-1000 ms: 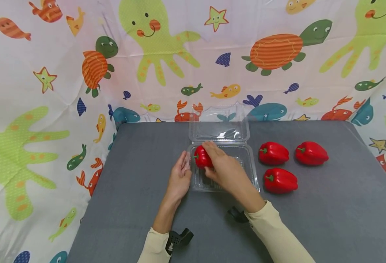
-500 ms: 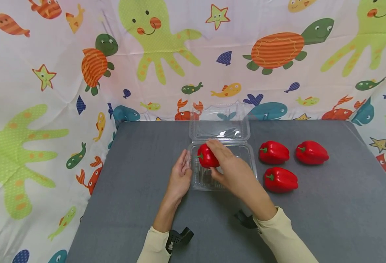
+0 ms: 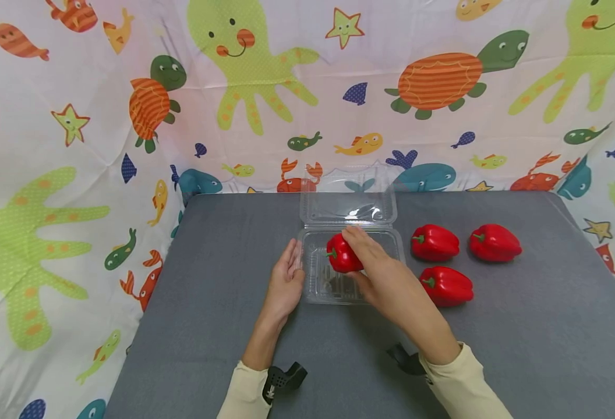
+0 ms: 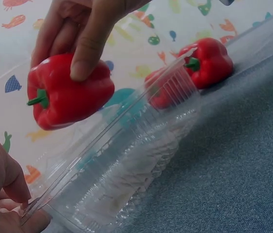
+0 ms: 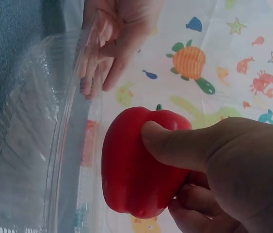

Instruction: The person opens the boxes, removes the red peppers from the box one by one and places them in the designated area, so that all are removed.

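My right hand (image 3: 391, 279) grips a red bell pepper (image 3: 343, 254) with a green stem, thumb on one side and fingers on the other. In the left wrist view, this bell pepper (image 4: 71, 92) hangs above the rim of a clear plastic clamshell container (image 4: 126, 160). The container (image 3: 333, 299) has its lid (image 3: 349, 206) raised at the back. My left hand (image 3: 285, 285) holds the container's left rim, which passes between thumb and fingers (image 4: 17, 182) in the left wrist view. The right wrist view shows the pepper (image 5: 136, 165) in my grasp, stem pointing away.
Right of the container, three more red bell peppers lie on the grey table (image 3: 213, 302): a back-left pepper (image 3: 434, 242), a back-right pepper (image 3: 495, 242) and a front pepper (image 3: 448, 286). A curtain (image 3: 276, 151) printed with sea animals hangs behind and at the sides.
My right hand has moved to the right with the bell pepper, from the container's left side toward its middle. The left hand stays at the rim.
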